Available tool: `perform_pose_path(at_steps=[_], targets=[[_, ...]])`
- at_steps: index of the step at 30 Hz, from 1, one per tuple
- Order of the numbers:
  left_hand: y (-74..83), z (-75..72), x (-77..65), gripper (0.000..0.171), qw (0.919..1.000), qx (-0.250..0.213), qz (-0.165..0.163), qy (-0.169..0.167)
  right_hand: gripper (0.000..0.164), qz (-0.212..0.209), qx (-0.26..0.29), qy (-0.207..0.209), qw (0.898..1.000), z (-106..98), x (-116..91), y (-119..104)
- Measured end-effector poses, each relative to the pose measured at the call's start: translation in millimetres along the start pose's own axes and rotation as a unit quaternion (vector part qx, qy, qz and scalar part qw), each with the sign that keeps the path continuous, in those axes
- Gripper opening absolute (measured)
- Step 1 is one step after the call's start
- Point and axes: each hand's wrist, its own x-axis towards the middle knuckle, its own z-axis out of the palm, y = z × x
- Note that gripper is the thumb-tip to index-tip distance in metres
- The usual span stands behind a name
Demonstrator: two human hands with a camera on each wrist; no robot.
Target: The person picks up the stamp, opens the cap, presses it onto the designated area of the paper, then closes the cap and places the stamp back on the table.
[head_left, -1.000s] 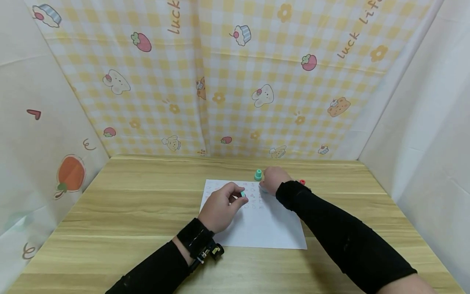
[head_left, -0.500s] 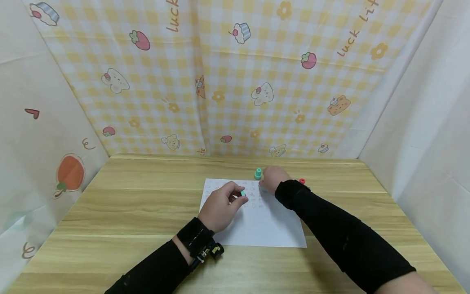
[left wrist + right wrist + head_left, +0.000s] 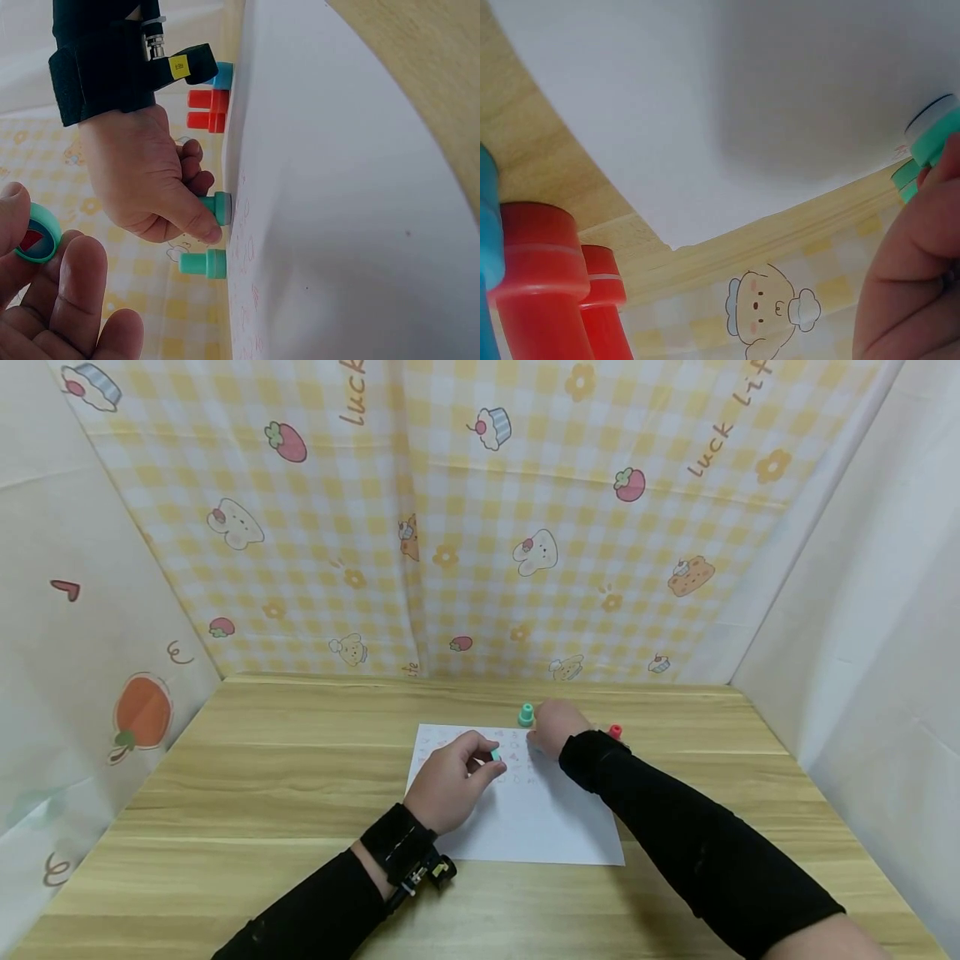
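Between the thumb and fingers of my left hand point(image 3: 450, 781) is a small green cap point(image 3: 47, 225), pinched above the paper with a red shape showing inside its round end. My right hand point(image 3: 558, 727) reaches to the far part of the white paper point(image 3: 540, 827) and grips a green stamp point(image 3: 223, 208). That stamp's pale base is down at the paper, as the left wrist view shows. Rows of small reddish prints point(image 3: 513, 758) run across the upper paper. A second green stamp point(image 3: 527, 715) stands upright just beyond the far paper edge, left of my right hand.
Two red stamps point(image 3: 544, 262) stand on the wooden table point(image 3: 300, 760) to the right of the paper, beside a blue one point(image 3: 487, 225). In the head view, my right forearm partly covers that group. A yellow checked cloth point(image 3: 465, 527) hangs behind the table.
Both hands stay almost in the same place, my left still with the cap and my right still at the green stamp. The head view has shifted slightly.
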Motion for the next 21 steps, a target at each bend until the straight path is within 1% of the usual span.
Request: perform_pose_path(at_steps=[7, 12, 21], targets=[[0.1, -0.4, -0.3, 0.018, 1.0, -0.003, 0.001, 0.0, 0.023, -0.004, -0.007, 0.002, 1.0, 3.7, 2.4, 1.9], [-0.2, -0.4, -0.4, 0.017, 1.0, -0.004, 0.001, -0.002, 0.022, 0.002, -0.005, -0.004, 1.0, 3.6, 3.4, 1.0], [-0.2, -0.5, -0.2, 0.015, 1.0, -0.002, 0.0, -0.004, 0.022, 0.0, 0.001, 0.0, 1.0, 5.0, 4.1, 1.7]])
